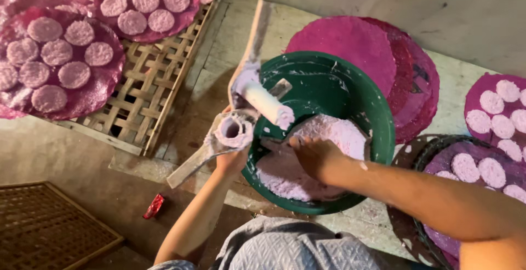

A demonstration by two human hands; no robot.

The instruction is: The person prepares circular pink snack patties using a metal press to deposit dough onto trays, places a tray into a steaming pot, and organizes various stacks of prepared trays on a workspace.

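Two hands work at a green basin (378, 111) in frame centre, which holds pale pink dough (329, 138). Right hand (318, 158) presses into the dough, fingers curled and buried in it, whether they pinch any I cannot tell. Left hand (233, 158) wraps around a dough-coated tube press (235, 130) at the basin's left rim. Stack of magenta round mats (378, 62) lies just behind the basin. Pink discs (57, 53) sit on mats over a bamboo lattice tray (148, 95), upper left. More discs on mats at right edge. Small red wrapper (154, 206) on floor, lower left.
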